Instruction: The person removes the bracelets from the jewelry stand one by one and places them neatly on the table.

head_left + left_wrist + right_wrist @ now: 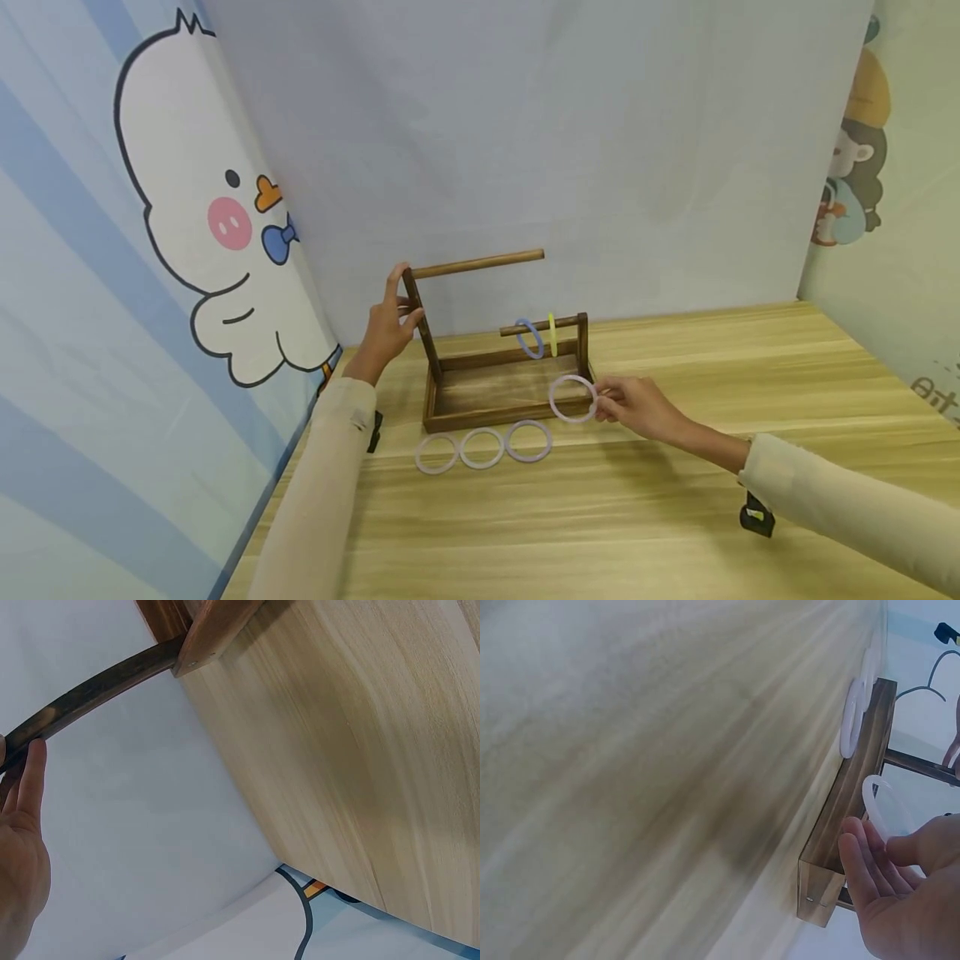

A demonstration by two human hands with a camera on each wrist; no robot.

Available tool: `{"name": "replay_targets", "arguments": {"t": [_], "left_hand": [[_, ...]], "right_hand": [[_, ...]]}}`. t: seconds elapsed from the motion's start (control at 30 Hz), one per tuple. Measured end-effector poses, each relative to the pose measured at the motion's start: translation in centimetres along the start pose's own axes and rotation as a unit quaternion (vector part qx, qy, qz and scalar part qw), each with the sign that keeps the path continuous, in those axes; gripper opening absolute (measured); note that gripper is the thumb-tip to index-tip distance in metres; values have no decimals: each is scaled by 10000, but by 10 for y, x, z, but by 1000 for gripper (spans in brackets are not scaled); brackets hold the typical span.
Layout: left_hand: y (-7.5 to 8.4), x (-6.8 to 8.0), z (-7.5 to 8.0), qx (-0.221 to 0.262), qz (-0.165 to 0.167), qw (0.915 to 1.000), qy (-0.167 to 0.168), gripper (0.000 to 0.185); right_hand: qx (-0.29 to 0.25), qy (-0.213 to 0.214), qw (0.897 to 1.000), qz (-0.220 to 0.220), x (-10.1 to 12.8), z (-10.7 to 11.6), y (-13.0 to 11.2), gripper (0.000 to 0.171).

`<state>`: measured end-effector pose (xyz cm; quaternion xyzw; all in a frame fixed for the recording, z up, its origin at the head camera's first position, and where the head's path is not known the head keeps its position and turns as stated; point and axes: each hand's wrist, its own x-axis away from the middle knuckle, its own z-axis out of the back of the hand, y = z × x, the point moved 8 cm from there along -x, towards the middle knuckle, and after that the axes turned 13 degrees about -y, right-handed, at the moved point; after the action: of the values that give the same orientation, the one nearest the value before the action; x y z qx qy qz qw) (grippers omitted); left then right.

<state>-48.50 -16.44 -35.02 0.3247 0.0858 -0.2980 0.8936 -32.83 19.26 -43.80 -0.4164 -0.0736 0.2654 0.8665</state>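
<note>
A dark wooden rack (487, 415) with a tray-like base stands on the table. My left hand (386, 329) holds the top of its tall left post (424, 333), thumb and fingers on either side. The upper bar (480, 264) on that post carries no ring. A blue ring (537, 340) and a yellow ring (553, 337) hang on the short lower bar (570, 321) from the right post. My right hand (637, 406) pinches a pale lilac ring (871, 799) between thumb and fingers, near the rack's front right corner. The ring is raised, its face toward the head camera.
Three pale rings lie in a row before the rack: a left ring (437, 472), a middle ring (482, 467) and a right, more lilac ring (528, 460). The wood-grain table (600, 533) meets a grey backdrop (600, 167) behind and a cartoon-printed curtain (180, 208) at left.
</note>
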Motion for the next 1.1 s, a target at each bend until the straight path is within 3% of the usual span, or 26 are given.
{"name": "replay_targets", "arguments": {"t": [0.2,0.57,1.1], "left_hand": [[1,1,0,-19,-42,10000,5,85],[2,0,0,-45,-33,10000,5,85],[2,0,0,-46,-8,10000,-27,85]], "right_hand": [[-351,-175,9992,4,2,-10,7,21],[-514,-236,9984,-32,5,-19,14,19],[-384,-120,9990,-173,8,-19,15,20]]}}
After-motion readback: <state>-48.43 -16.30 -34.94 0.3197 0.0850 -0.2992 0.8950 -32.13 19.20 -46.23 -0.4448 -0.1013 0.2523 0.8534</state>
